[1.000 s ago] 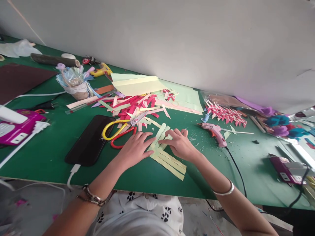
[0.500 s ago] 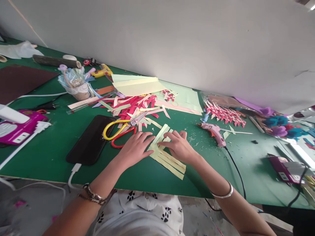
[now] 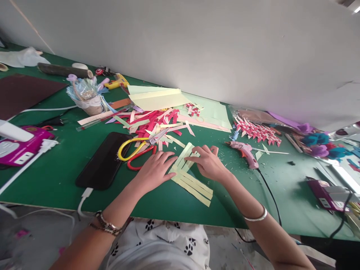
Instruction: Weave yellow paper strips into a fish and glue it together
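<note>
Several pale yellow paper strips lie crossed on the green table in front of me. My left hand rests flat on their left side, fingers spread and pressing them down. My right hand is at their upper right, its fingertips pinching the end of one strip. Yellow-handled scissors and a red-handled pair lie just left of my left hand.
A black phone on a charging cable lies at the left. A heap of red and pale strips, yellow sheets, a pink glue gun with cord, a woven red-white piece and a magenta box surround the spot.
My right hand has shifted slightly right and up along the strips, now pinching a strip end. My left hand has stayed pressed on the strips.
</note>
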A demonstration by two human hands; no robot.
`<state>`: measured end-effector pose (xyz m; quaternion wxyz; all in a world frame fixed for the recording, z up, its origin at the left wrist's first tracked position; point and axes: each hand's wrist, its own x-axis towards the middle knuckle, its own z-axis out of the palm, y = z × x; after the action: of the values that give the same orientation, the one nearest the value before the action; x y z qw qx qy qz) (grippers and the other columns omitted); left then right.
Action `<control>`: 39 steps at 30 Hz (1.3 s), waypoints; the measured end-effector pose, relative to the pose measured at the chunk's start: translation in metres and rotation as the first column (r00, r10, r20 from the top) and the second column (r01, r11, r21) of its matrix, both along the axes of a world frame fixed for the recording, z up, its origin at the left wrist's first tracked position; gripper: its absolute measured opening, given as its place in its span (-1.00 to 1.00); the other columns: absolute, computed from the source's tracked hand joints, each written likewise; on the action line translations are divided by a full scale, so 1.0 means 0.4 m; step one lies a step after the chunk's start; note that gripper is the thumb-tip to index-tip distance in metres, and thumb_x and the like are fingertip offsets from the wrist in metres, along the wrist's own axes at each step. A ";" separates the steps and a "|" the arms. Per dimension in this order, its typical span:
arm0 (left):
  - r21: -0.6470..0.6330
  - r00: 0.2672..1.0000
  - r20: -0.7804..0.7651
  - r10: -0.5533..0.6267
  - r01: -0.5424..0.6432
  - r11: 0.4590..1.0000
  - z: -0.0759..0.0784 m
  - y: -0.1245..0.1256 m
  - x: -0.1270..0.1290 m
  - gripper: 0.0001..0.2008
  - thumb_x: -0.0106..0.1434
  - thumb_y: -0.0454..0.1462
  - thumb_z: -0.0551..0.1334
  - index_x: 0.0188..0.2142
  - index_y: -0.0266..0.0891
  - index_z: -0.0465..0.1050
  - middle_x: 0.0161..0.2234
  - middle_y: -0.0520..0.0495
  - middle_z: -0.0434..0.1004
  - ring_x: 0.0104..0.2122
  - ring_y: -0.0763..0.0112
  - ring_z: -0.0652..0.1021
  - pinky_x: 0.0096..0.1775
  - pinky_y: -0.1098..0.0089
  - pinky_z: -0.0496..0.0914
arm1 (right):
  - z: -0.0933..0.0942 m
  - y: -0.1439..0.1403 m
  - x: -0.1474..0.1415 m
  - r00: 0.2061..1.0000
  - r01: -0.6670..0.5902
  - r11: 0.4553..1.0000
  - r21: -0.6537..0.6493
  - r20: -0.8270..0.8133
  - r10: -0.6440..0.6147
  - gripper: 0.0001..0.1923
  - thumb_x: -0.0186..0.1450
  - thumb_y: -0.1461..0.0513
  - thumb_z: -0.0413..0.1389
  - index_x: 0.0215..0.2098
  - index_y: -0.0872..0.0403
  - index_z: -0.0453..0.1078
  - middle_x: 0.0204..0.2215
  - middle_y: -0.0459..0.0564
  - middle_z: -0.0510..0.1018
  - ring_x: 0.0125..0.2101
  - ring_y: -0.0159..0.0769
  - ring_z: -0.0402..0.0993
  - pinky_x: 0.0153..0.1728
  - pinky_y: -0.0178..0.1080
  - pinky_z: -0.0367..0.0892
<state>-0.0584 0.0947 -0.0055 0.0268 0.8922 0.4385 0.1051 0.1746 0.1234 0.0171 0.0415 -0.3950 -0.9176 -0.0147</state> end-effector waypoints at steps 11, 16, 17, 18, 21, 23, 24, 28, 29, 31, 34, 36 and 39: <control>-0.006 1.000 0.011 0.001 -0.001 1.000 0.002 -0.001 -0.002 -0.55 0.30 -0.05 0.00 0.06 -0.26 0.27 0.06 -0.16 0.31 -0.03 0.14 0.34 -0.07 0.19 0.29 | -0.013 0.058 0.034 0.990 0.133 0.989 0.060 0.034 -0.135 -0.44 0.17 0.47 -0.15 -0.05 -0.15 0.41 -0.10 0.04 0.33 -0.20 -0.22 0.14 -0.27 -0.12 -0.09; -0.014 1.000 0.019 -0.001 0.001 1.000 0.004 -0.001 -0.001 -0.56 0.30 -0.06 0.00 0.05 -0.26 0.29 0.06 -0.17 0.32 -0.03 0.13 0.34 -0.07 0.18 0.30 | -0.006 0.069 0.038 0.982 0.182 0.977 0.112 0.017 -0.186 -0.49 0.19 0.45 -0.16 -0.06 -0.08 0.41 -0.12 0.07 0.34 -0.22 -0.21 0.15 -0.28 -0.12 -0.08; -0.015 1.000 0.019 -0.001 0.001 1.000 0.004 -0.001 -0.002 -0.56 0.30 -0.06 0.00 0.05 -0.25 0.29 0.05 -0.17 0.33 -0.03 0.12 0.35 -0.07 0.18 0.30 | 0.000 0.066 0.038 0.979 0.203 0.971 0.127 -0.016 -0.202 -0.50 0.20 0.45 -0.17 -0.06 -0.06 0.40 -0.14 0.07 0.35 -0.23 -0.22 0.16 -0.29 -0.12 -0.08; -0.013 1.000 0.024 0.001 -0.001 1.000 0.003 -0.001 -0.003 -0.56 0.30 -0.06 0.00 0.05 -0.25 0.28 0.05 -0.17 0.33 -0.03 0.12 0.35 -0.08 0.19 0.30 | 0.006 0.060 0.037 0.974 0.225 0.964 0.141 -0.058 -0.219 -0.51 0.21 0.45 -0.18 -0.06 -0.04 0.40 -0.15 0.07 0.35 -0.25 -0.23 0.17 -0.30 -0.14 -0.08; -0.013 0.998 0.056 -0.001 0.002 1.000 0.006 -0.006 -0.006 -0.56 0.32 -0.06 -0.03 0.08 -0.22 0.24 0.04 -0.17 0.32 -0.04 0.15 0.38 -0.10 0.22 0.32 | 0.032 0.027 0.036 0.948 0.286 0.943 0.173 -0.192 -0.252 -0.57 0.25 0.41 -0.17 -0.06 -0.02 0.38 -0.20 0.05 0.37 -0.28 -0.26 0.20 -0.32 -0.17 -0.07; -0.006 0.997 0.082 -0.005 0.006 1.000 0.010 -0.018 -0.008 -0.56 0.33 -0.06 -0.05 0.09 -0.22 0.22 0.05 -0.20 0.31 -0.05 0.18 0.40 -0.12 0.24 0.35 | 0.047 -0.007 0.040 0.938 0.301 0.938 0.171 -0.232 -0.259 -0.62 0.28 0.36 -0.15 -0.06 -0.01 0.37 -0.21 0.03 0.37 -0.29 -0.27 0.23 -0.33 -0.18 -0.07; -0.003 0.996 0.091 -0.009 0.010 1.000 0.012 -0.027 -0.009 -0.56 0.33 -0.07 -0.05 0.09 -0.23 0.21 0.04 -0.20 0.30 -0.07 0.20 0.41 -0.13 0.24 0.36 | 0.053 -0.026 0.043 0.935 0.306 0.938 0.162 -0.235 -0.264 -0.65 0.29 0.34 -0.15 -0.06 -0.01 0.36 -0.22 0.03 0.38 -0.29 -0.27 0.24 -0.33 -0.18 -0.07; -0.018 0.997 0.066 -0.030 0.031 0.999 0.016 -0.077 -0.013 -0.61 0.33 -0.10 -0.02 0.04 -0.24 0.26 -0.01 -0.18 0.36 -0.12 0.19 0.43 -0.15 0.21 0.37 | 0.059 -0.106 0.056 0.928 0.313 0.946 0.087 -0.240 -0.285 -0.70 0.31 0.30 -0.14 -0.10 0.00 0.36 -0.23 0.03 0.41 -0.28 -0.26 0.30 -0.28 -0.16 -0.03; -0.021 0.998 0.061 -0.034 0.035 0.999 0.015 -0.090 -0.014 -0.62 0.32 -0.11 -0.01 0.04 -0.24 0.27 -0.02 -0.17 0.37 -0.12 0.19 0.43 -0.15 0.21 0.37 | 0.056 -0.126 0.057 0.925 0.311 0.949 0.058 -0.249 -0.288 -0.71 0.31 0.29 -0.14 -0.11 0.00 0.35 -0.23 0.03 0.41 -0.27 -0.26 0.31 -0.25 -0.15 -0.02; -0.016 0.998 0.060 -0.031 0.032 0.999 0.015 -0.115 -0.017 -0.61 0.32 -0.10 0.00 0.05 -0.23 0.27 -0.01 -0.17 0.37 -0.09 0.17 0.42 -0.13 0.20 0.35 | 0.048 -0.165 0.057 0.921 0.300 0.954 -0.005 -0.260 -0.291 -0.72 0.33 0.26 -0.14 -0.10 -0.01 0.35 -0.23 0.04 0.42 -0.25 -0.25 0.33 -0.20 -0.13 0.00; 0.006 0.998 0.057 -0.035 0.034 0.999 0.020 -0.148 -0.019 -0.61 0.32 -0.10 0.00 0.05 -0.21 0.27 0.00 -0.16 0.37 -0.07 0.16 0.40 -0.10 0.19 0.33 | 0.031 -0.217 0.054 0.926 0.283 0.956 -0.077 -0.236 -0.294 -0.73 0.33 0.21 -0.11 -0.07 -0.02 0.33 -0.21 0.03 0.42 -0.23 -0.26 0.35 -0.14 -0.11 0.03; 0.012 0.998 0.043 -0.050 0.050 0.999 0.025 -0.166 -0.017 -0.61 0.31 -0.09 0.01 0.05 -0.21 0.28 -0.01 -0.17 0.38 -0.08 0.17 0.41 -0.09 0.18 0.32 | 0.022 -0.245 0.051 0.928 0.276 0.955 -0.109 -0.228 -0.294 -0.73 0.33 0.17 -0.10 -0.05 -0.02 0.31 -0.20 0.04 0.43 -0.23 -0.25 0.36 -0.12 -0.10 0.05; 0.026 0.995 0.035 -0.090 0.089 0.996 0.029 -0.189 -0.010 -0.56 0.27 -0.04 0.04 0.04 -0.22 0.28 -0.02 -0.17 0.40 -0.11 0.18 0.42 -0.07 0.16 0.30 | 0.017 -0.274 0.050 0.918 0.275 0.947 -0.167 -0.247 -0.310 -0.71 0.33 0.12 -0.08 -0.04 -0.02 0.30 -0.19 0.07 0.45 -0.21 -0.21 0.36 -0.10 -0.06 0.04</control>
<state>-0.0625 0.0191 0.0059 0.0285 0.9092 0.3960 0.1252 0.1948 0.0139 0.0241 0.1379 -0.5281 -0.8327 0.0927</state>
